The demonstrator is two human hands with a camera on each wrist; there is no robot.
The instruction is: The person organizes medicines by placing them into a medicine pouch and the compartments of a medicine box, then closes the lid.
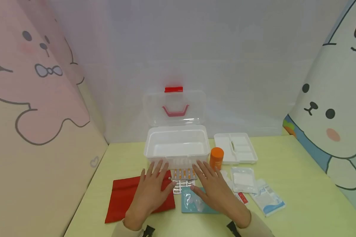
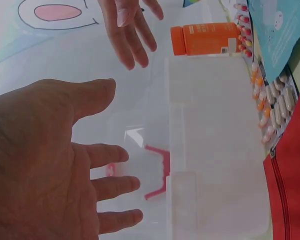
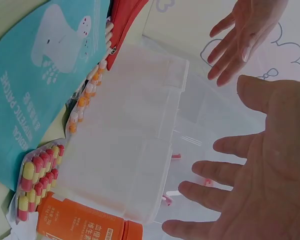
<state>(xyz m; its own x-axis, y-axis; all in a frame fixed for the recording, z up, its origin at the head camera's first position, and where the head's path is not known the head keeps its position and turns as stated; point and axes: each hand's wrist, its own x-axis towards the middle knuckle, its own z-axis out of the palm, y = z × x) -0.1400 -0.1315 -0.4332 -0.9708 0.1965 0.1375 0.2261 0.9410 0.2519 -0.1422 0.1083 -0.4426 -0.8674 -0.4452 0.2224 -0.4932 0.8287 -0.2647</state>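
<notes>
Both hands hover flat, fingers spread, just in front of a white plastic box (image 1: 176, 145) whose clear lid with a red handle (image 1: 175, 111) stands open. My left hand (image 1: 150, 191) is over a red zip pouch (image 1: 127, 197). My right hand (image 1: 215, 188) is over a teal packet (image 1: 192, 202). Between them lie blister packs of orange capsules (image 1: 182, 173). An orange bottle (image 1: 216, 158) stands right of the box. The wrist views show open palms (image 2: 45, 165) (image 3: 260, 165) facing the box and holding nothing.
A white divided tray (image 1: 235, 147) sits to the right of the box. Clear and blue-white sealed packets (image 1: 256, 189) lie right of my right hand. Cartoon-printed walls close in the yellow-green table (image 1: 308, 197) on three sides.
</notes>
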